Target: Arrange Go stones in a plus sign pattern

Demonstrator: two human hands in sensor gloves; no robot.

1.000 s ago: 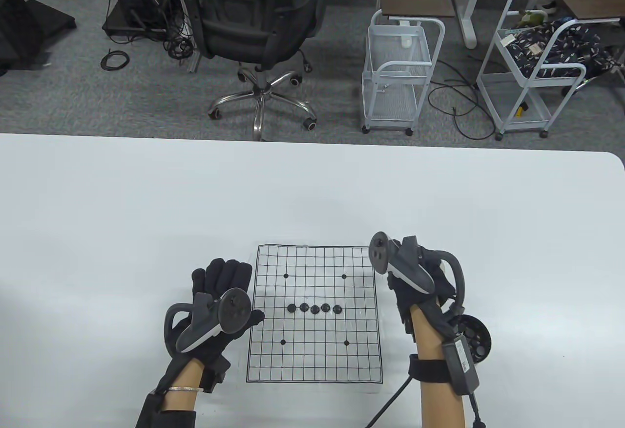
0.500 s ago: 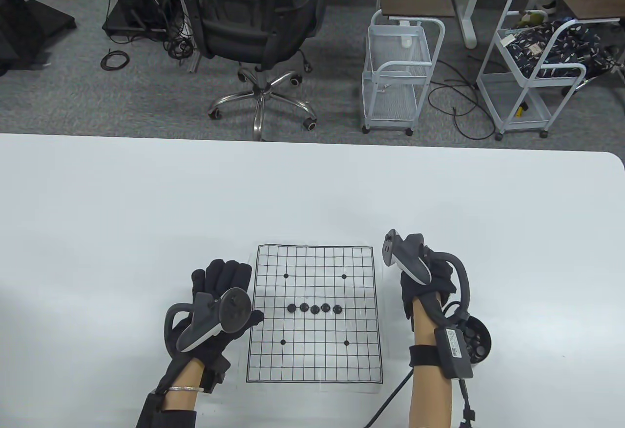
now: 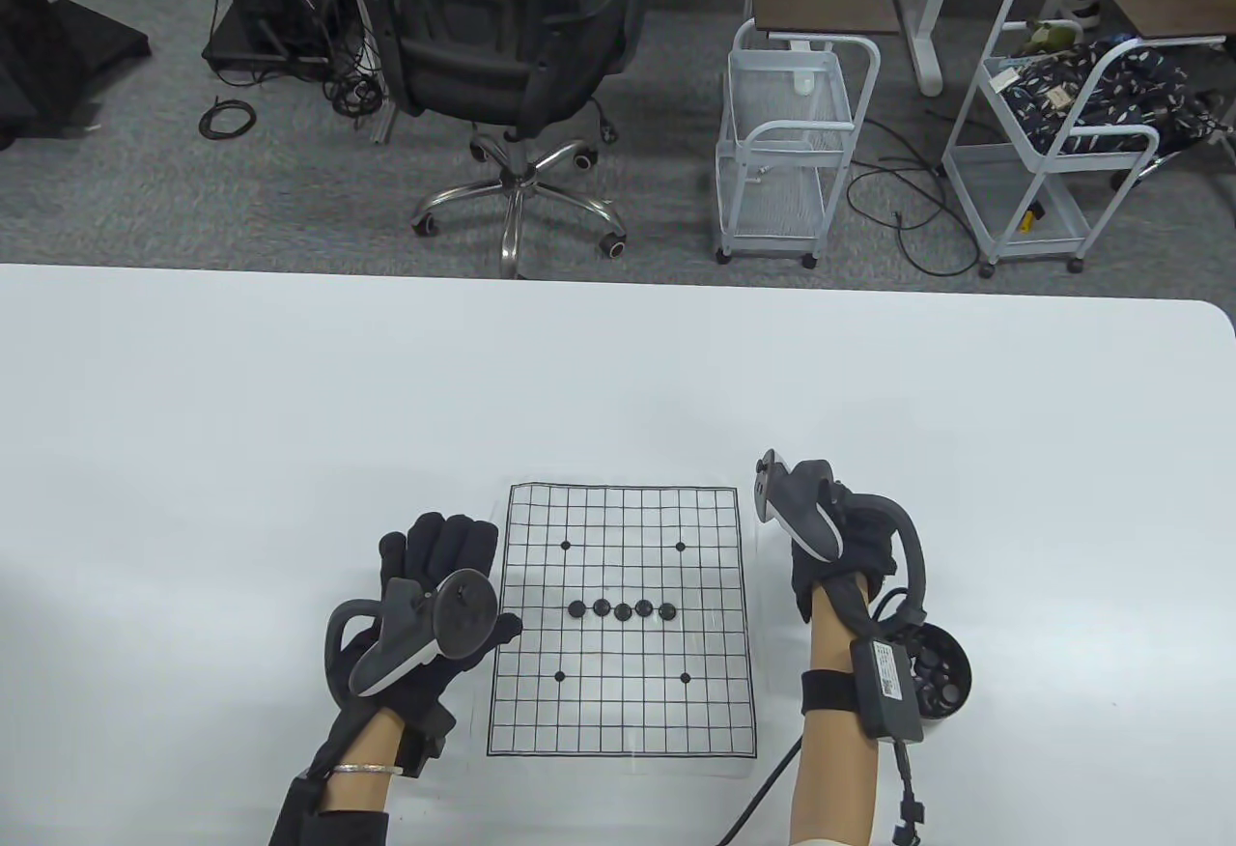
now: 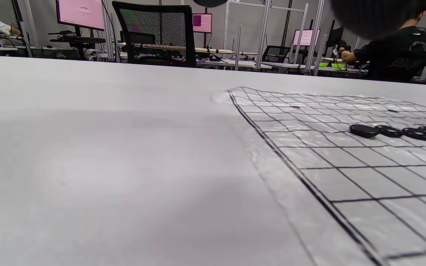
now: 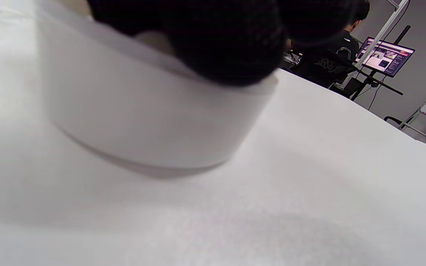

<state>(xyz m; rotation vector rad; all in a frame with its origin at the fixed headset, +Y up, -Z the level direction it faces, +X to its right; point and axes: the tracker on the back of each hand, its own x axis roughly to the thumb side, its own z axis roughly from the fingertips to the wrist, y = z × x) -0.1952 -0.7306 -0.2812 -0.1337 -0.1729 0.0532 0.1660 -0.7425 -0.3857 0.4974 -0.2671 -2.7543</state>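
Observation:
A paper Go board (image 3: 618, 691) lies at the table's front middle. Several black stones (image 3: 622, 609) form one horizontal row across its centre; they also show in the left wrist view (image 4: 394, 131). My left hand (image 3: 439, 556) rests flat on the table at the board's left edge, fingers spread, holding nothing. My right hand (image 3: 850, 547) is to the right of the board's upper right corner. In the right wrist view its fingers (image 5: 216, 44) hang into or over a white bowl (image 5: 142, 122). What they hold is hidden.
A black bowl (image 3: 941, 667) with black stones stands right of my right forearm. The white table (image 3: 290, 402) stretches far behind and to both sides of the board. An office chair and carts stand on the floor beyond the table's far edge.
My right hand has moved right, away from the board's upper right corner, and turned at the wrist. The left hand and the stones have not moved.

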